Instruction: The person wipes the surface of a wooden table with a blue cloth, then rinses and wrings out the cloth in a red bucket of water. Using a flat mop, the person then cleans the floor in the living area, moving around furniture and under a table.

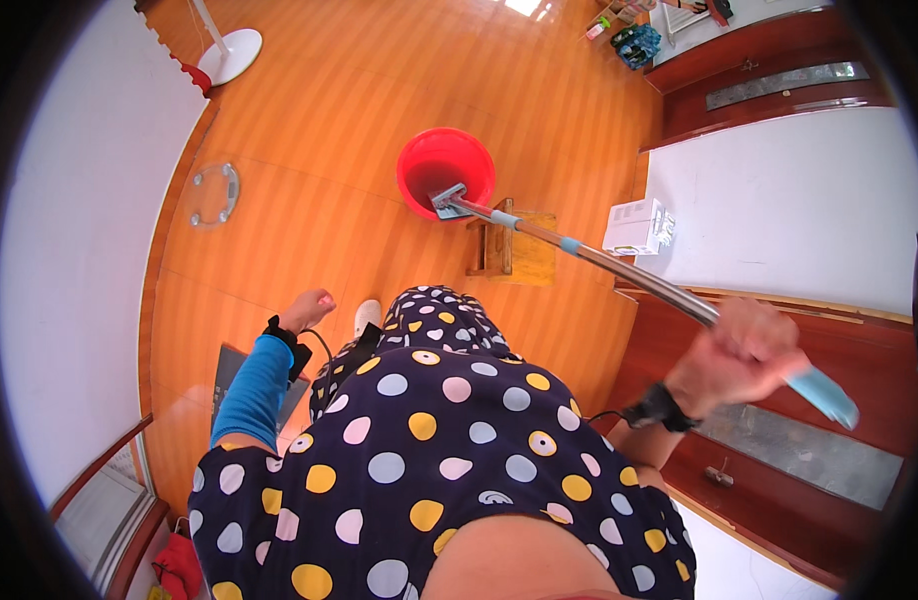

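Observation:
My right hand (751, 352) grips the steel pole of a flat mop (628, 272) near its light blue end grip. The pole slants down to the left, and its mop head (449, 199) is inside the mouth of a red plastic bucket (445, 139) on the floor. How far the head reaches into the bucket is partly hidden by the mop plate. My left hand (309, 309) hangs at my left side above the floor, fingers curled in, with nothing visible in it.
Right beside the bucket stands a small wooden stool (534, 251), partly under the pole. A glass bathroom scale (215, 195) lies by the left wall. A white carton (635, 227) sits against the right wall near brown doors (654, 375). A white round stand base (238, 56) is farther left.

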`<state>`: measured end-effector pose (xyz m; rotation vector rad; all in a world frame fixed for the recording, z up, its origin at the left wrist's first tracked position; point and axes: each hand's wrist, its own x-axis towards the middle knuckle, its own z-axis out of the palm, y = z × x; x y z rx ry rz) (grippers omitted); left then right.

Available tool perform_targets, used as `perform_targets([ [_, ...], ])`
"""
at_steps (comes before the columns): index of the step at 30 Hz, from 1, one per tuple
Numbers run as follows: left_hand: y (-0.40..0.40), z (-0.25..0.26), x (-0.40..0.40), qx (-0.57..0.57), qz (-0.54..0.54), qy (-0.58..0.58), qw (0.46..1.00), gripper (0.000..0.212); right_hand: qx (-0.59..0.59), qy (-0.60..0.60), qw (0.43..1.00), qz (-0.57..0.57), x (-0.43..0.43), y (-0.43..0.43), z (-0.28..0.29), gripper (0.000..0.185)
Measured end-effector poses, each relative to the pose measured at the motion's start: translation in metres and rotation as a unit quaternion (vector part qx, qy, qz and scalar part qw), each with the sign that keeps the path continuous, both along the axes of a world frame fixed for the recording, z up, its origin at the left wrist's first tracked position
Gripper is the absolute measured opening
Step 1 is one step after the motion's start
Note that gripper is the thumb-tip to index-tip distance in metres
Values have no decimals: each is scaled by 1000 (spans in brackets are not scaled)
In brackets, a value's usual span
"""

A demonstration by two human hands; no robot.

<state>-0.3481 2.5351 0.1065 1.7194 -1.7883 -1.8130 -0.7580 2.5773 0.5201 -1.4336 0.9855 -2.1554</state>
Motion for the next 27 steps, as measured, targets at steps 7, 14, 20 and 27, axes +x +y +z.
perform_targets([
  [7,-8,-33,25,45,-84,-73,993,28,-62,-32,977,201,-3,40,51,43],
  [14,-35,-8,-3,-14,-131,-80,988,33,118,75,990,-10,7,-9,-60,36],
  [20,-32,-9,6,-25,-145,-105,984,31,95,8,994,-44,20,-22,-55,42],
  [27,-13,-30,35,51,-71,-94,992,33,-26,15,997,-73,32,13,57,48],
])
